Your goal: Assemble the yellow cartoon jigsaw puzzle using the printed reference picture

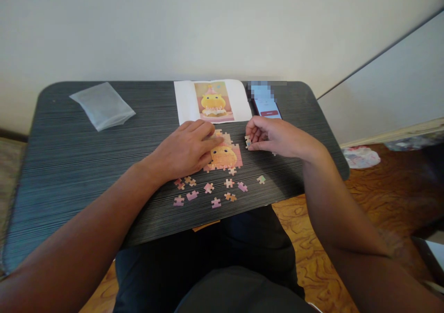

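Note:
A partly joined jigsaw puzzle (pixel 225 156) with a yellow cartoon face lies on the dark table (pixel 145 100). My left hand (pixel 187 147) rests over its left side, fingers stretched out and apart, hiding that edge. To the right of the puzzle, my right hand (pixel 274 136) pinches a puzzle piece (pixel 248 142) between thumb and fingers, apart from the joined part. Part of another piece (pixel 274 154) shows beneath that hand. Several loose pink and orange pieces (pixel 208 188) lie in front of the puzzle, and a greenish piece (pixel 261 179) sits farther right.
Behind the puzzle lies a printed sheet (pixel 185 102) with a picture of the yellow character. A phone (pixel 267 102) with its screen lit is beside it. A translucent bag (pixel 103 106) lies at the back left. The table's back edge is close to the wall (pixel 222 31).

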A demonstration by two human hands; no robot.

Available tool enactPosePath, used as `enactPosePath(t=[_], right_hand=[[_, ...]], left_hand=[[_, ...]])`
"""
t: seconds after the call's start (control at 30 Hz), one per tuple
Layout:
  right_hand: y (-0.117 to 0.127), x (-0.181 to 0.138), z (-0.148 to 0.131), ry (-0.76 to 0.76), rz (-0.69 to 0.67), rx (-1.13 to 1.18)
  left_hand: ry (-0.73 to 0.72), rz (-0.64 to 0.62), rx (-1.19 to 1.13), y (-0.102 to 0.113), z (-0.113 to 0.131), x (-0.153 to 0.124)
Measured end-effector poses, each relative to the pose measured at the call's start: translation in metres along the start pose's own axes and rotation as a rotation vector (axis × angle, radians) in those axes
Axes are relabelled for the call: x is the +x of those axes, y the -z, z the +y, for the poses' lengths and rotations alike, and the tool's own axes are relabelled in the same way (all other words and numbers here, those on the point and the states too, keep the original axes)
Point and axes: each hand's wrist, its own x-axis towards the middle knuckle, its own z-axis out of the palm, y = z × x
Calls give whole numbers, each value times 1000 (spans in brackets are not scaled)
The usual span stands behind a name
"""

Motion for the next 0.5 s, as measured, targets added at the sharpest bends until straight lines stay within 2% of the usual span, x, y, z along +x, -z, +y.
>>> enactPosePath(t=[0.2,0.33,0.5], right_hand=[[3,11,6,14,76,230],[4,25,5,-21,66,390],[-1,32,1,-56,87,436]], left_hand=[[-6,9,14,1,1,0],[-11,16,19,-1,0,0],[-8,12,14,-2,-1,0]])
